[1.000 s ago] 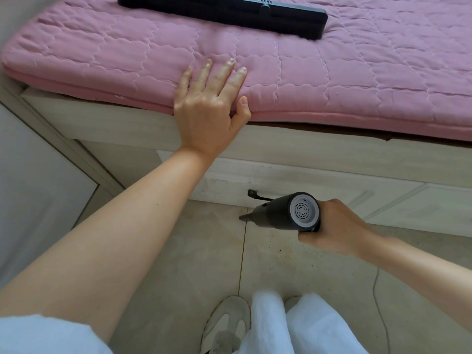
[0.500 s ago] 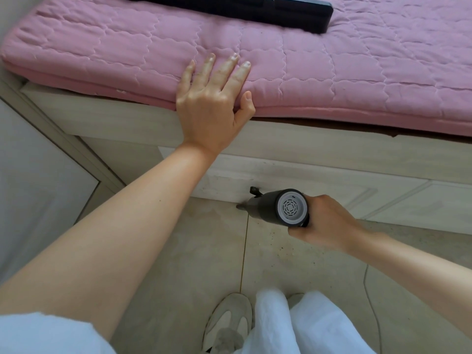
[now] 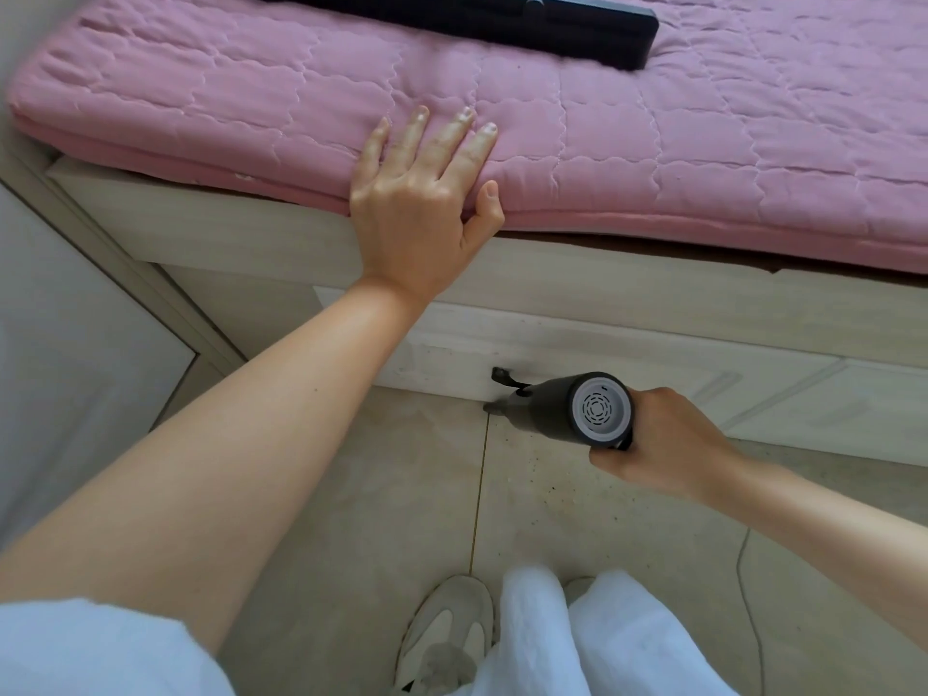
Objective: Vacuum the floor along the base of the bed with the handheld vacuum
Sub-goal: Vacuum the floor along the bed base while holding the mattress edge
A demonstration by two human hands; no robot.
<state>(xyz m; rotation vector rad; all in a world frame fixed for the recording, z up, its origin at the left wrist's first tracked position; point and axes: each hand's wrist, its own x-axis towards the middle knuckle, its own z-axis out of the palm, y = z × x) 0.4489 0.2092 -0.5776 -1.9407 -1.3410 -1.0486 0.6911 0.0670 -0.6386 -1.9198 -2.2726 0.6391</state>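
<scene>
My right hand (image 3: 668,444) grips the dark handheld vacuum (image 3: 567,409), whose white vented rear cap faces me. Its narrow nozzle (image 3: 494,407) points left and down, at the floor (image 3: 381,494) where the tile meets the pale wooden bed base (image 3: 653,324). My left hand (image 3: 417,203) rests flat, fingers straight, on the edge of the pink quilted mattress pad (image 3: 653,143) above the base. Dark specks lie on the tile below and to the right of the vacuum.
A long black bar-shaped object (image 3: 502,15) lies on the pad at the top. A dark drawer handle (image 3: 504,378) sticks out of the base just above the nozzle. My shoe (image 3: 442,630) and white trouser legs (image 3: 577,640) stand on the tile. A thin cord (image 3: 748,585) trails at the right.
The vacuum and my right hand have shifted slightly left and closer to the bed base. My left hand stays pressed on the pad.
</scene>
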